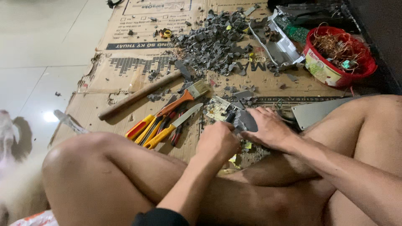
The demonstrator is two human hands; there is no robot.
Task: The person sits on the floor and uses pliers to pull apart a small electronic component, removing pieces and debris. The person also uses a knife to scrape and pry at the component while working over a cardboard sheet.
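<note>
I sit cross-legged on flattened cardboard (134,62). My right hand (268,127) presses down on a dark grey plastic part (245,121) in front of my legs. My left hand (217,142) is fisted around a dark tool handle (230,117) that meets the same grey part. A pale circuit board (217,109) lies just beyond both hands. A grey metal plate (318,111) lies to the right of my right hand.
Left of my hands lie yellow-handled tools (144,129), a knife (186,115), an orange-handled paintbrush (184,98) and a wooden-handled hammer (138,95). A heap of grey plastic fragments (217,42) sits further back. A red tub of copper wire (337,56) stands at the far right.
</note>
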